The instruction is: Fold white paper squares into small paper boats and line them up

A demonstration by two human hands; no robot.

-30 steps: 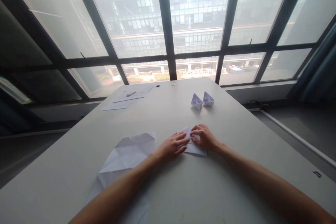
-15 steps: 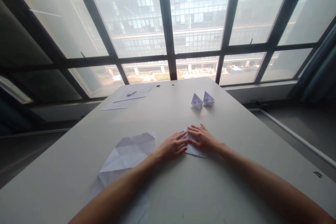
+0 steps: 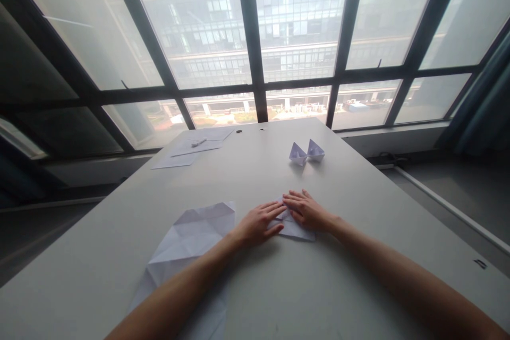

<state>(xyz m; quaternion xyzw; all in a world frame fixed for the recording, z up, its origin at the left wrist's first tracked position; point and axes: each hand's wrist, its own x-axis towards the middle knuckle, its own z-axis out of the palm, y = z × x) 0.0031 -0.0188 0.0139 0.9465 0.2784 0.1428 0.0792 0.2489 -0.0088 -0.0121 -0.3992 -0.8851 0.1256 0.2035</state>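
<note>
A folded piece of white paper (image 3: 297,230) lies on the white table under both of my hands. My left hand (image 3: 261,223) rests on its left part, fingers stretched out flat. From the right, my right hand (image 3: 306,210) presses on its upper part, fingers extended and nearly touching the left fingertips. The hands cover much of the paper's top. A creased white sheet (image 3: 195,236) lies beneath and beside my left forearm, partly hidden by it. Beyond my right hand stand two folded paper boats (image 3: 298,155), side by side.
Flat white sheets (image 3: 175,160) lie at the table's far left, with a small white object (image 3: 198,143) on top, too small to make out. A round hole (image 3: 239,131) sits near the far edge. Large windows (image 3: 295,26) rise behind the table (image 3: 358,212).
My fingers have shifted slightly on the folded paper, and a bit more of it shows between my hands. The boats and other sheets stay where they were.
</note>
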